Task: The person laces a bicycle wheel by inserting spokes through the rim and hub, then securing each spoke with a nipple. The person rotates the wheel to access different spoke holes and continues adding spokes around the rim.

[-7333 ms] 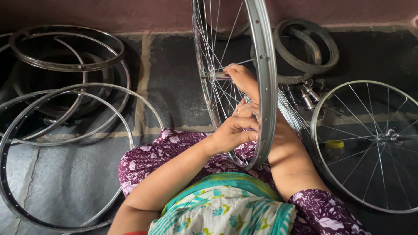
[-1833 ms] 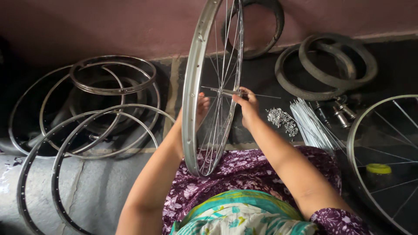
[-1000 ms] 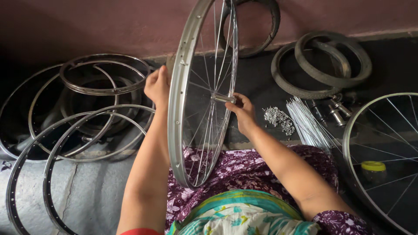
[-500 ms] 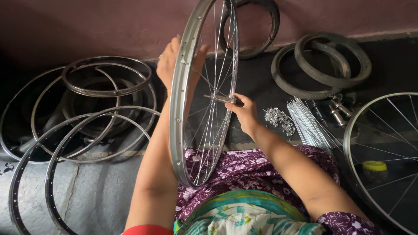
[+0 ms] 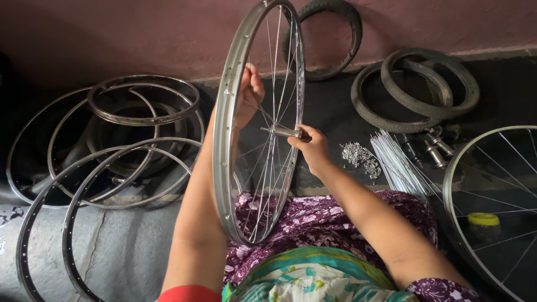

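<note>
We hold the silver spoked bicycle wheel (image 5: pixel 260 126) upright on the lap, resting on the purple flowered cloth (image 5: pixel 324 223). Our left hand (image 5: pixel 248 95) grips the upper spokes from behind the rim, fingers curled closed. Our right hand (image 5: pixel 311 146) pinches the metal hub axle (image 5: pixel 282 131) at the centre. To work well here, we judge it best to keep the rim vertical and the axle steady, turning in small steps. The rim is bright steel with spoke holes; thin spokes cross toward the hub.
</note>
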The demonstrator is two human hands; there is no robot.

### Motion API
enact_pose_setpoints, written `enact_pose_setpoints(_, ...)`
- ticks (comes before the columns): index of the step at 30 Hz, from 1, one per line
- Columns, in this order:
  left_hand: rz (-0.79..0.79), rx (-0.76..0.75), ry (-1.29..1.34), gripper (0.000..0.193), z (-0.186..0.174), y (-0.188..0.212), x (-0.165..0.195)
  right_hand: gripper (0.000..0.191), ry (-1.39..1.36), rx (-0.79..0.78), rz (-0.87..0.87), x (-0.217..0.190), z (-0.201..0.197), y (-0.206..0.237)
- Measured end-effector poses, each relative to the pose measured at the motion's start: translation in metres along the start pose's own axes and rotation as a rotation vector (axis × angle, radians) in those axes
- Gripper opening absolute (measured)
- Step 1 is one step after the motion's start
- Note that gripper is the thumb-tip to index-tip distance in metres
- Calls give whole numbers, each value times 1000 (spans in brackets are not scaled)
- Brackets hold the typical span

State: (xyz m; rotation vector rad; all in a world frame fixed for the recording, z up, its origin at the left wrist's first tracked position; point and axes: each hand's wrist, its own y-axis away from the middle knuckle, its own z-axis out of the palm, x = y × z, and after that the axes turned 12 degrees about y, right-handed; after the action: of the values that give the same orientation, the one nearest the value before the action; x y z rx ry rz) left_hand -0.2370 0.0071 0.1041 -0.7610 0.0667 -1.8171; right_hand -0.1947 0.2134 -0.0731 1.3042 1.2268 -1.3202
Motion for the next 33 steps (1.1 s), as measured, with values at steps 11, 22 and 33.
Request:
enact_pose_setpoints(11, 175, 159, -886, 18, -1, 145, 14, 40, 679, 246, -710, -19, 4, 9)
enact_pose_setpoints(22, 356, 258, -1191, 79, 83, 215, -24, 18, 817, 173, -933, -10, -8, -2)
enact_pose_setpoints(33, 28, 269, -789, 53, 98, 208, -34, 22, 936, 171, -954, -26, -8, 10)
